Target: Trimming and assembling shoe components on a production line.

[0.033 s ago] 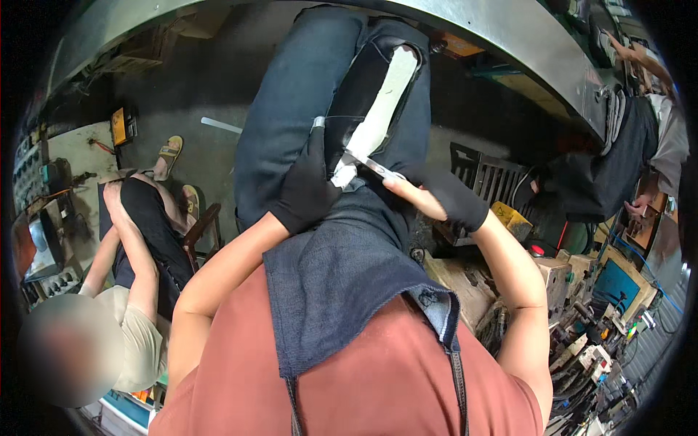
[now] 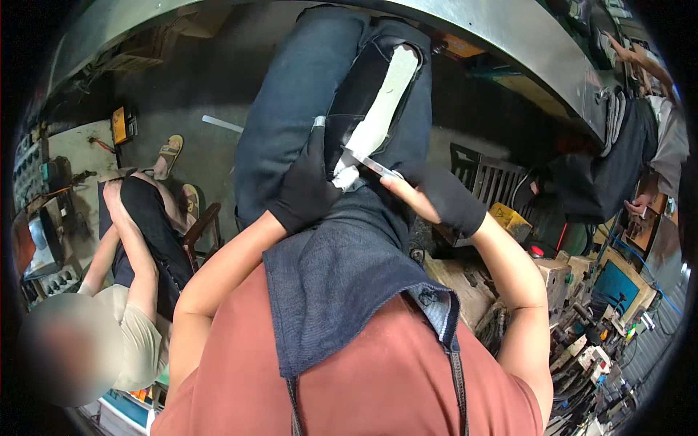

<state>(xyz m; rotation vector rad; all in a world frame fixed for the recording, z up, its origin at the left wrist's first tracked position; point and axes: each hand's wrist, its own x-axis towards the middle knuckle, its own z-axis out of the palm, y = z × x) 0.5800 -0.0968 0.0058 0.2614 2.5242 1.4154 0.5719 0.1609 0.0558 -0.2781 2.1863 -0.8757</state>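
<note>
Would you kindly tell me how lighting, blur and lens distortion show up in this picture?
In the head view, the metal bench bows with the fisheye and the corners go black; in the head view, the pale strip looks bright against the dim floor; also in the head view, a round blur hides the seated co-worker's head.

Brick-red shirt (image 2: 374, 385), denim apron (image 2: 345, 280)

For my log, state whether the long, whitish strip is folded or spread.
Mostly spread: the long, whitish strip runs lengthwise over the black elongated piece; its near end looks crumpled beside the left hand.
</note>
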